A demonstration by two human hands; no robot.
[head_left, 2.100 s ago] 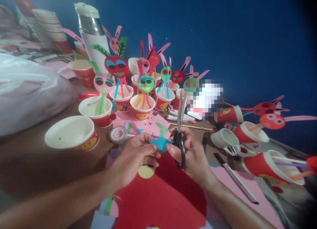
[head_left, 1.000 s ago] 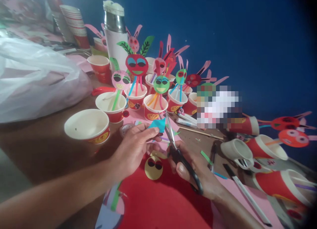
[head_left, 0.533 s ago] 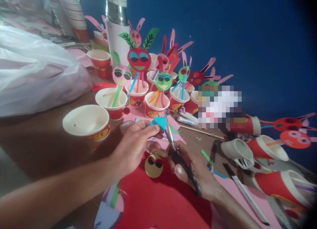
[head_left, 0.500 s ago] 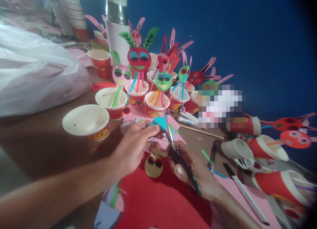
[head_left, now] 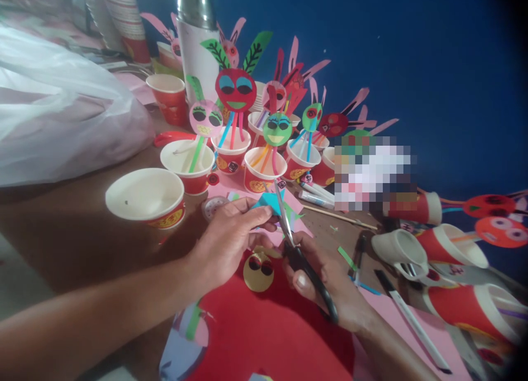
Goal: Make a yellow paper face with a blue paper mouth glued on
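Note:
Between thumb and fingers, my left hand (head_left: pixel 233 235) pinches a small piece of blue paper (head_left: pixel 268 203). My right hand (head_left: pixel 322 276) grips black-handled scissors (head_left: pixel 307 274), their blades pointing away from me against the paper's right side. How far the blades have cut into it I cannot make out. Below both hands lies a yellow paper disc (head_left: pixel 258 276) with dark eye shapes, on a large red sheet (head_left: pixel 268 331).
Paper cups (head_left: pixel 144 197) stand at the left and back, several with paper faces (head_left: pixel 236 89) on straws. A white plastic bag (head_left: pixel 70 111) bulges at left, near a tall flask (head_left: pixel 198 56). At right are tipped cups (head_left: pixel 457 246), a mug (head_left: pixel 400 253) and a marker (head_left: pixel 412 320).
The view has shifted slightly, so the cups and faces sit a little differently in the picture. Both hands keep nearly the same pose with the blue paper and scissors.

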